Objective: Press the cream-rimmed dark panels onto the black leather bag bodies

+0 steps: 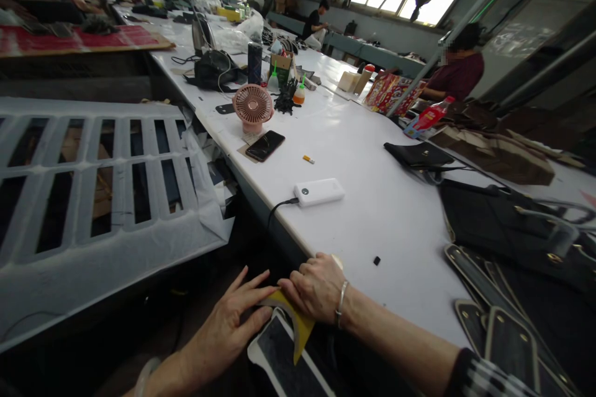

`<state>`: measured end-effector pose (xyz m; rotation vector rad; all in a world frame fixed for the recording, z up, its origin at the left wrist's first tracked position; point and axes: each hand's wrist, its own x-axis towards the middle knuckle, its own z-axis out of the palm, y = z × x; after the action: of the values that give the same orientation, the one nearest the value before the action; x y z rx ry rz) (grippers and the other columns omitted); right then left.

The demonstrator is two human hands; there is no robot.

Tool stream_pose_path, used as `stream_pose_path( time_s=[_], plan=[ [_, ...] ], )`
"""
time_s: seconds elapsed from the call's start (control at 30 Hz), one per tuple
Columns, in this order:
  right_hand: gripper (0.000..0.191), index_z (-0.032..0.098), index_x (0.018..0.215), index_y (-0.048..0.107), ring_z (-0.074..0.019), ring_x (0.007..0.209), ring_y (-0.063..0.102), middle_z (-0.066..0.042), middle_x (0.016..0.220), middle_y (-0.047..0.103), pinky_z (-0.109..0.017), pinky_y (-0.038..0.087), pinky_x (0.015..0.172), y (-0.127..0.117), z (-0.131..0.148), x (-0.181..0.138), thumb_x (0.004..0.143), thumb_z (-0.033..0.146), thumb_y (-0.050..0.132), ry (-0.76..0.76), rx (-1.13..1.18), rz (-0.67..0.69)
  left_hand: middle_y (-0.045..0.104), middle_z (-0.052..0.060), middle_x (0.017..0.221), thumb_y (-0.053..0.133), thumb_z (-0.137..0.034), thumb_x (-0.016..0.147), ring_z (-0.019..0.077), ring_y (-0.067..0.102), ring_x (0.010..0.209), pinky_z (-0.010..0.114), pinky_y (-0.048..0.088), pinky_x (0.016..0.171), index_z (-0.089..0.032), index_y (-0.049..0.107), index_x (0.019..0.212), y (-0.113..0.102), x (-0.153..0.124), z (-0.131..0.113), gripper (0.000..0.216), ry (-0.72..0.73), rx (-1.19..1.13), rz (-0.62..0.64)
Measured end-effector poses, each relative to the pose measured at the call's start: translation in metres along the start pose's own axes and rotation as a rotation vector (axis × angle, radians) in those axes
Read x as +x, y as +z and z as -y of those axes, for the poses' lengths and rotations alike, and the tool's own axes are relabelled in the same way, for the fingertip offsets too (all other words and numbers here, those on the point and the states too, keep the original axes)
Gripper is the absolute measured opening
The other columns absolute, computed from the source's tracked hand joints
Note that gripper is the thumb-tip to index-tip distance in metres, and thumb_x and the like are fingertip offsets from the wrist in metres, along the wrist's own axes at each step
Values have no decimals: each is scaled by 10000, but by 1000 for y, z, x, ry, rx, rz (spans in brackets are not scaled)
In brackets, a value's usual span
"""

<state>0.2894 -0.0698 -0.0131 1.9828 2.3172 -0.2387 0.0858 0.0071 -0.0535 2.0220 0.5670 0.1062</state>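
At the bottom of the view my left hand (pixel 228 319) lies flat with fingers spread on a black strap piece with a pale border (pixel 284 353), at the near edge of the white table (pixel 372 198). My right hand (pixel 316 285), with a bracelet on the wrist, is curled on a yellow tool (pixel 300 322) that rests on the strap piece. Whether the yellow thing is a scraper or a card is unclear.
A white power bank (pixel 319 191) with a black cable, a black phone (pixel 265 145) and a pink desk fan (pixel 252 107) stand on the table. Black bags and strap pieces (pixel 503 242) pile up at right. A slotted white rack (pixel 93 180) sits left. Other people work farther back.
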Motion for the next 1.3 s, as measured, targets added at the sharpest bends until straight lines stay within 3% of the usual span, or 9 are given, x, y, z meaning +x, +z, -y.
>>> stream_pose_path(
  time_s=[0.23,0.57,0.77,0.87,0.93,1.0,1.07,1.13,1.3],
  plan=[
    [495,195,719,645,-221,624,679,-66,675,701,-318,395,595,0,2,-3,1012,382,293,9,9,10,623,3,1305,450,-399,968,258,403,1360,579,78,1183,-366,539,1331,-1,2,-4,374,79,94,21],
    [524,206,716,668,-231,609,694,-60,673,717,-296,403,554,4,13,-17,1012,373,269,116,46,52,649,10,1272,384,-345,995,228,373,1379,529,-5,1193,-307,598,1272,-7,2,-14,353,158,214,99],
    [552,190,726,668,-260,634,698,-84,692,718,-311,378,552,7,27,-33,1013,354,226,233,131,68,651,17,1267,401,-394,983,240,469,1314,545,-33,1181,-325,602,1276,-7,8,-11,361,66,-77,170],
    [576,177,719,656,-264,641,686,-111,710,714,-317,358,563,12,32,-42,1008,362,194,306,213,59,708,36,1164,400,-444,969,265,595,1173,527,132,1178,-261,686,1178,-2,14,-4,399,-36,-364,186],
    [586,179,686,629,-247,626,663,-107,691,700,-316,346,574,18,33,-50,1001,395,185,367,304,49,727,64,1112,466,-485,924,297,639,1087,487,365,1073,-196,718,1124,3,18,1,432,-112,-533,186],
    [628,184,584,538,-197,545,598,-68,575,628,-302,331,558,26,31,-60,994,459,149,452,437,41,730,86,1096,544,-516,868,315,653,1036,422,483,925,-154,717,1122,7,20,5,475,-160,-628,200],
    [658,199,519,391,-151,467,488,-23,480,485,-281,312,507,33,28,-69,979,518,44,565,608,32,736,85,1074,580,-519,844,296,667,980,369,497,861,-147,705,1146,9,21,8,495,-166,-651,227],
    [634,217,563,336,-137,492,432,2,521,414,-263,321,488,37,23,-72,958,556,-26,651,787,6,742,73,1055,578,-497,850,270,668,946,324,493,820,-157,707,1146,8,21,6,469,-170,-640,247],
    [621,202,817,476,-133,590,395,30,662,412,-251,364,532,34,16,-55,900,708,127,580,1175,-17,749,70,1013,535,-430,876,250,664,905,279,486,764,-147,708,1145,4,20,-7,428,-158,-506,184]
  ],
)
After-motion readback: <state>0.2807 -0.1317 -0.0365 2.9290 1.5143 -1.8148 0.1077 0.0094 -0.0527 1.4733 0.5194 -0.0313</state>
